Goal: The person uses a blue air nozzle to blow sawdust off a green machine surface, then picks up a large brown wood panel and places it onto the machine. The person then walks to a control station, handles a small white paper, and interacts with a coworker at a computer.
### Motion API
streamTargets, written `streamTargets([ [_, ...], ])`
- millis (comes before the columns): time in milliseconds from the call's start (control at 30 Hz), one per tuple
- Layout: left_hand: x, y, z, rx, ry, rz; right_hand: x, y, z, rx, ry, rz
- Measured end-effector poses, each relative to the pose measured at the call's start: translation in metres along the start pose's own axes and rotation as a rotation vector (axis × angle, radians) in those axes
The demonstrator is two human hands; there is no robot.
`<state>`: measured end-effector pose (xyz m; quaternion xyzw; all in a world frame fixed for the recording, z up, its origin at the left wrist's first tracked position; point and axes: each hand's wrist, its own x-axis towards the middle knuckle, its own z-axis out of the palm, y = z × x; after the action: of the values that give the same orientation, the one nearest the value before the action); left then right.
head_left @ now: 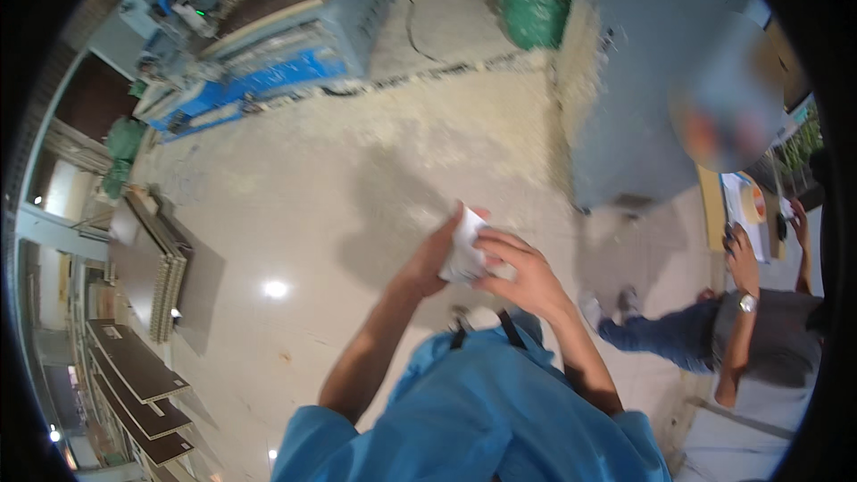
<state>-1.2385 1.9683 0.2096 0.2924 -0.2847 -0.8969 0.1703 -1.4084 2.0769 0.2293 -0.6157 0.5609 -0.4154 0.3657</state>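
In front of my blue shirt I hold a small white piece that looks like folded paper or a stack of labels [465, 245]. My left hand [433, 254] grips it from the left, its fingers behind it and mostly hidden. On the other side, my right hand [522, 272] has bent fingers pressed against its right edge, with the thumb low down. Any print on the white piece is too blurred to make out.
A blue-grey machine [295, 18] stands at the far left. Stacked brown boards [143, 259] lean at the left, with more brown boards [134, 361] below. A grey cabinet [634, 80] stands right, beside green sacks [533, 9]. A co-worker [759, 330] with a watch works at the right.
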Motion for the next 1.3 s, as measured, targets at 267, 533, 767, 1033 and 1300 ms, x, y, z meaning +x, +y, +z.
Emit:
streamTargets([
  [267,-0.023,-0.008,-0.031,0.124,-0.121,-0.046,0.003,-0.005,0.007,0.047,-0.165,0.045],
  [533,-0.04,-0.031,-0.055,0.155,-0.114,-0.136,-0.011,0.015,0.031,0.089,-0.273,0.016],
  [767,-0.028,-0.057,-0.084,0.062,-0.22,-0.204,-0.035,0.045,0.053,0.296,-0.239,0.006],
  [1033,0.005,-0.072,-0.076,0.087,-0.262,-0.452,-0.069,0.057,0.047,0.33,-0.188,0.143],
  [1300,0.022,-0.106,-0.052,0.1,-0.254,-0.496,-0.117,0.065,0.028,0.244,-0.034,0.085],
])
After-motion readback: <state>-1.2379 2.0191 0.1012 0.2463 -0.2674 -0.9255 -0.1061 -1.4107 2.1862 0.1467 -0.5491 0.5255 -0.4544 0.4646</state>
